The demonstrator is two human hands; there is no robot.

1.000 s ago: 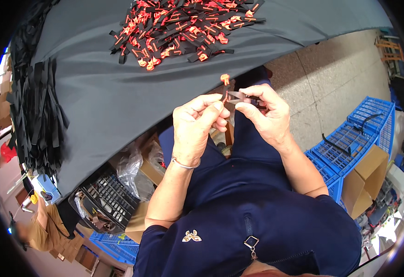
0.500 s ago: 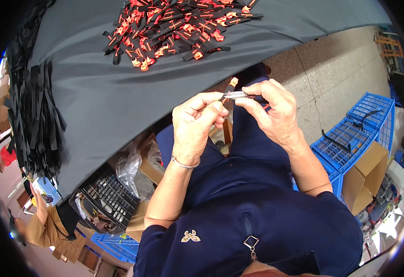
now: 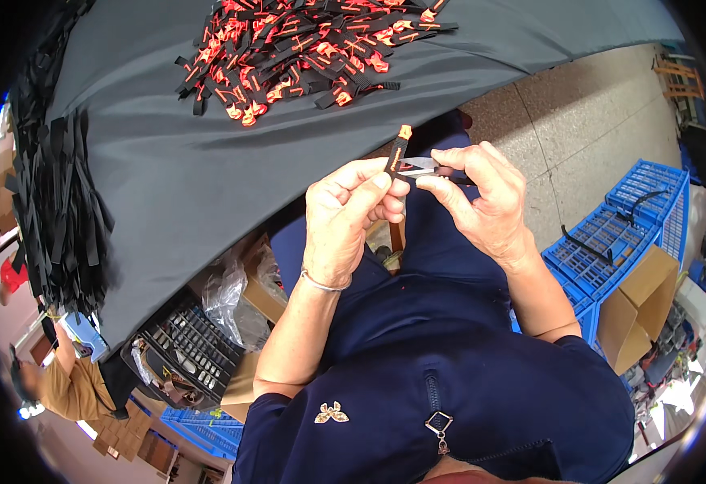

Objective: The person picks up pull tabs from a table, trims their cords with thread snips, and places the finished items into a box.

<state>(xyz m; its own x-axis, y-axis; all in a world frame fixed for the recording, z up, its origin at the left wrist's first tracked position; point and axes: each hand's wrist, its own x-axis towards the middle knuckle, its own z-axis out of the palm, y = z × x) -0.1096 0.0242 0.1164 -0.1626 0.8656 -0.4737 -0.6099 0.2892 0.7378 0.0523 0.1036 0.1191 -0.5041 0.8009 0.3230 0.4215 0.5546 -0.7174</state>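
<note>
Between the thumb and fingers of my left hand point(image 3: 341, 211) is a short black fabric strap point(image 3: 397, 157) with orange marking and an orange tip pointing away from me. My right hand point(image 3: 488, 198) grips a small pair of thread snips point(image 3: 419, 164). Their metal blades point left and stand slightly apart, with the tips right beside the strap's edge; whether they touch it I cannot tell. Both hands are raised over my lap, just off the table's near edge. Farther off, a pile of similar black and orange straps point(image 3: 288, 64) lies on the dark cloth.
Dark cloth covers the table point(image 3: 183, 185). A bundle of black straps point(image 3: 66, 214) hangs at its left side. Blue plastic crates point(image 3: 591, 246) and a cardboard box point(image 3: 647, 294) stand at the right. A black basket point(image 3: 187, 347) is below left, near another person point(image 3: 83, 387).
The strap now stands more upright in my left hand, its marked face showing. The snips' blades have spread apart, and my right hand has shifted slightly right.
</note>
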